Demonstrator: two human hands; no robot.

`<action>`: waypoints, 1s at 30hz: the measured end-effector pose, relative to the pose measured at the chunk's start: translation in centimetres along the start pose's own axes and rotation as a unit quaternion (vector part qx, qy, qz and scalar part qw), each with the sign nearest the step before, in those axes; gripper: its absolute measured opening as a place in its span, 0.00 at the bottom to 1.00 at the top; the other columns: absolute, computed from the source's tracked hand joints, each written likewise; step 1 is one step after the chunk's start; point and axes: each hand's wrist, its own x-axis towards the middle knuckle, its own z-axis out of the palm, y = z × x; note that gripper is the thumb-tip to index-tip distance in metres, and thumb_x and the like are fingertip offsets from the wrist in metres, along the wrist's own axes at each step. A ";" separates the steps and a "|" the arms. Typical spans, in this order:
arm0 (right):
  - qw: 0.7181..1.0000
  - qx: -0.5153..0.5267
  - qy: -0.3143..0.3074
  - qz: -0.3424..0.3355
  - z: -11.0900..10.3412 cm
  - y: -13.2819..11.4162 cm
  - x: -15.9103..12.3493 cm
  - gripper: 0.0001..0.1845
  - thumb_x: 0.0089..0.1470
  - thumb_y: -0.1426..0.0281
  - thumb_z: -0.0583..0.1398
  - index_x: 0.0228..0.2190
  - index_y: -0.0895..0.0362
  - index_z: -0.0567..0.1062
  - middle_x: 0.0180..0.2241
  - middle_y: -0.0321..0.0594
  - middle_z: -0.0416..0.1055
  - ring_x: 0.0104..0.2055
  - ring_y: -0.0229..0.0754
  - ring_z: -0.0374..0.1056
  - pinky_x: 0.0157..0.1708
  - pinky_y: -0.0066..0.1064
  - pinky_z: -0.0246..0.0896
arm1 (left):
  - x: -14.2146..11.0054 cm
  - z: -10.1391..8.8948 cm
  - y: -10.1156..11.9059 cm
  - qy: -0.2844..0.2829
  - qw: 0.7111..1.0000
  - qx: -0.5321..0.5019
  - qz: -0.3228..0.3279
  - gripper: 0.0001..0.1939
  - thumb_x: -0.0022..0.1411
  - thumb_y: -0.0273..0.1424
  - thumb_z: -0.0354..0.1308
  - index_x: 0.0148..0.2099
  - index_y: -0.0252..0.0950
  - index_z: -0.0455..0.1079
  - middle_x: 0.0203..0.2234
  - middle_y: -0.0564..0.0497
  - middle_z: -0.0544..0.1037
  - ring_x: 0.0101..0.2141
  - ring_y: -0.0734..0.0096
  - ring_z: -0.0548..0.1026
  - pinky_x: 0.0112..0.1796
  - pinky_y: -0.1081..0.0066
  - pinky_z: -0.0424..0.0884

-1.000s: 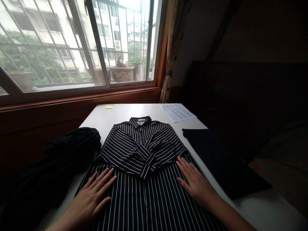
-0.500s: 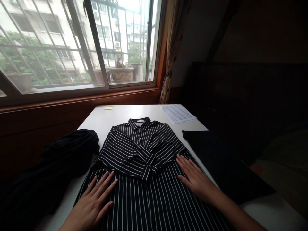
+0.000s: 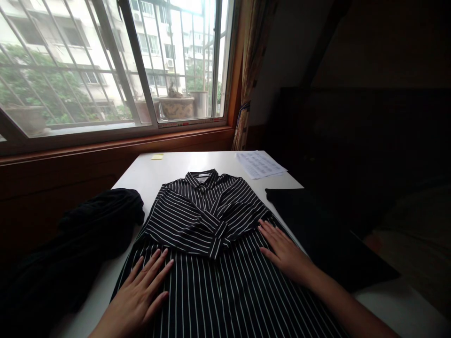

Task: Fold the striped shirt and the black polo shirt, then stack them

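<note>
Striped shirt laid out on a white bench, with both hands resting on it. The striped shirt [image 3: 204, 291] lies front up along the middle of the bench [image 3: 128, 174], its collar [image 3: 202, 179] toward the window [image 3: 141, 70]. The sleeves [image 3: 183, 220] are folded inward, their cuffs [image 3: 217, 237] meeting near the centre. The left hand [image 3: 137, 293] lies palm down on the shirt body, just below the sleeve fold; the right hand [image 3: 283, 253] lies opposite, its fingertips at the other sleeve's lower edge. In both, the grip is spread and flat, pinching nothing. Change over the last second is slight: the right hand sits a little nearer the collar, and the cuffs lie a touch farther right. The arrangement is otherwise kept, which suggests light settling of the cloth rather than a new fold. A dark garment [image 3: 102, 225] lies bunched to the left; a flat dark cloth [image 3: 317, 234] lies to the right. Printed sheets [image 3: 261, 164] and a yellow note [image 3: 157, 156] occupy the far end.
</note>
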 end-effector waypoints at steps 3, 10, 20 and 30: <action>0.999 0.012 0.037 0.034 0.4 0.4 -0.6 0.35 0.66 0.50 0.48 0.67 0.54 0.55 0.71 0.42 0.44 0.72 0.50 0.40 0.69 0.49 0.43 | 0.0 -0.1 0.0 0.005 1.000 -0.004 0.001 0.33 0.71 0.47 0.48 0.73 0.48 0.44 0.70 0.53 0.53 0.67 0.60 0.55 0.66 0.60 0.41; 0.989 0.019 0.102 0.104 -0.1 1.4 -2.4 0.34 0.61 0.54 0.56 0.64 0.55 0.62 0.65 0.47 0.60 0.66 0.54 0.56 0.64 0.48 0.54 | -0.1 0.2 0.0 -0.001 1.000 0.009 0.000 0.33 0.71 0.48 0.47 0.73 0.48 0.43 0.70 0.52 0.52 0.67 0.60 0.54 0.66 0.59 0.39; 0.972 0.037 -0.015 0.231 -4.1 1.5 -1.9 0.44 0.50 0.57 0.64 0.64 0.54 0.59 0.47 0.47 0.72 0.49 0.54 0.70 0.48 0.40 0.65 | -0.1 0.3 -0.2 0.010 1.000 0.008 0.003 0.33 0.71 0.48 0.48 0.73 0.48 0.44 0.69 0.53 0.54 0.67 0.60 0.56 0.66 0.59 0.45; 0.966 0.015 -0.058 0.251 -5.4 1.8 -3.5 0.29 0.50 0.58 0.65 0.51 0.56 0.71 0.46 0.51 0.75 0.48 0.57 0.72 0.46 0.40 0.64 | -0.1 0.6 -0.2 0.004 1.000 0.012 0.001 0.33 0.71 0.48 0.47 0.73 0.49 0.44 0.70 0.53 0.53 0.67 0.60 0.54 0.66 0.58 0.43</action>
